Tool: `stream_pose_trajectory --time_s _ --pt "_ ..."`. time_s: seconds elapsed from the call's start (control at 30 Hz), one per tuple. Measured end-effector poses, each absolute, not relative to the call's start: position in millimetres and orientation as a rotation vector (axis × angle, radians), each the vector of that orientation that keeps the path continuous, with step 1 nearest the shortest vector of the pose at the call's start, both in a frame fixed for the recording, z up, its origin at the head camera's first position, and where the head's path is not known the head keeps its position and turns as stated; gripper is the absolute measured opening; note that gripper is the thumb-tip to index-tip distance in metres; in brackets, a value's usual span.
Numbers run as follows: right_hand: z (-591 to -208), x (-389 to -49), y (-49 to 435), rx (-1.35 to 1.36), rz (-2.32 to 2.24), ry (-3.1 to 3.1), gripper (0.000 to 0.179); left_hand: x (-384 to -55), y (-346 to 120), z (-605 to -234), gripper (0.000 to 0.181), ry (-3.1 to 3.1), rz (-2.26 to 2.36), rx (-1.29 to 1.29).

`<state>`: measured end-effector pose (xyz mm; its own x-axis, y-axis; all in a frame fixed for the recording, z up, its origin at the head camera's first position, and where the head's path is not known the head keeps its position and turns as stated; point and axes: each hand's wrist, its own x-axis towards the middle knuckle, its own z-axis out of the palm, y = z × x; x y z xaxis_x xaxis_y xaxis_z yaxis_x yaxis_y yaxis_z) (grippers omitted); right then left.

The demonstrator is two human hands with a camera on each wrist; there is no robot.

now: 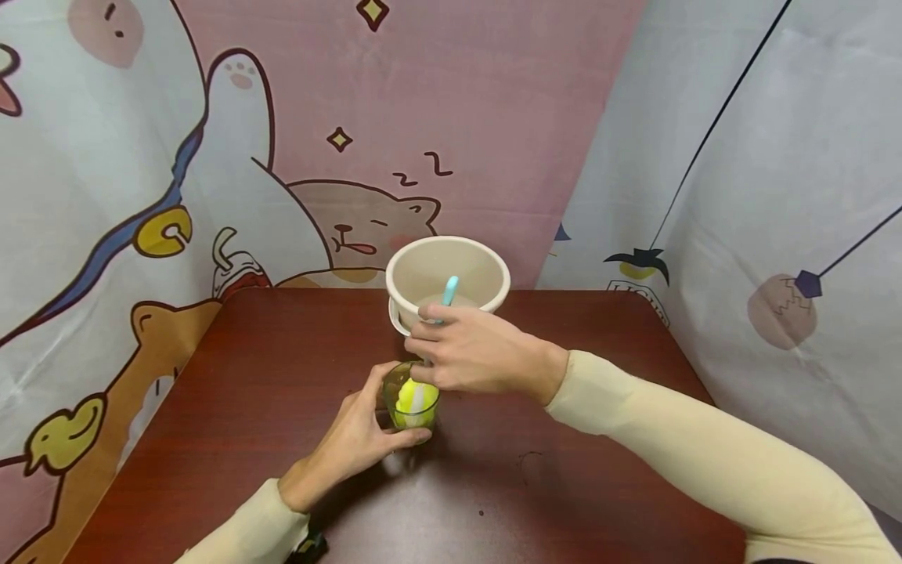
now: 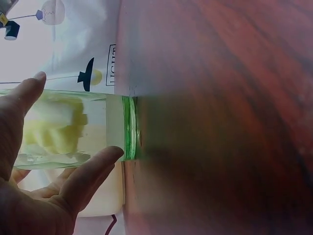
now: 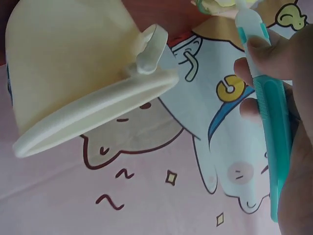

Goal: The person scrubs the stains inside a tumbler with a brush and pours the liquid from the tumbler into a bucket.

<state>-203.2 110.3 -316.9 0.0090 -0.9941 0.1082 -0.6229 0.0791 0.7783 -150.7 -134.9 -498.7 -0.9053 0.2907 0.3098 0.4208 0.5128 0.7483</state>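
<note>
My left hand [image 1: 352, 431] grips a clear green-tinted drinking glass [image 2: 111, 129], thumb on its near side. In the left wrist view the base of the glass is at the tabletop; I cannot tell if it touches. Inside the glass is the yellow sponge head [image 1: 417, 398], with a white strip, of a cup brush. My right hand [image 1: 482, 348] holds the brush by its teal and white handle [image 3: 272, 105] above the glass. In the head view only the handle's teal end [image 1: 450, 288] shows past the fingers.
Just beyond the hands stands a cream bucket [image 1: 486, 270] with a carrying handle, near the table's back edge. A small dark object [image 1: 310, 546] lies by the left sleeve. Cartoon-printed cloth [image 1: 493, 117] hangs around the brown table [image 1: 564, 478].
</note>
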Motion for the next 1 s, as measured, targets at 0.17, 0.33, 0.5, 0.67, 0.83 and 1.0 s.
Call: stream_pose_trajectory --time_s 0.17,0.33,0.5,0.67,0.83,1.0 --pt "-322 -201 102 1.624 -0.768 -1.701 0.006 -151 -135 -497 0.102 -2.619 -1.343 -0.598" --pt "-330 -200 96 1.643 -0.778 -1.713 0.008 -151 -136 -497 0.102 -2.611 -1.352 -0.622" --pt "-338 -201 91 1.645 -0.777 -1.702 0.008 -151 -137 -498 0.100 -2.603 -1.367 -0.638" --pt "-343 -200 90 1.642 -0.802 -1.689 0.012 -151 -138 -497 0.100 -2.613 -1.362 -0.632" --pt "-344 -200 90 1.628 -0.797 -1.689 0.012 -151 -137 -497 0.102 -2.612 -1.344 -0.624" --pt "-337 -198 94 1.619 -0.772 -1.677 0.008 -152 -137 -497 0.102 -2.603 -1.340 -0.628"
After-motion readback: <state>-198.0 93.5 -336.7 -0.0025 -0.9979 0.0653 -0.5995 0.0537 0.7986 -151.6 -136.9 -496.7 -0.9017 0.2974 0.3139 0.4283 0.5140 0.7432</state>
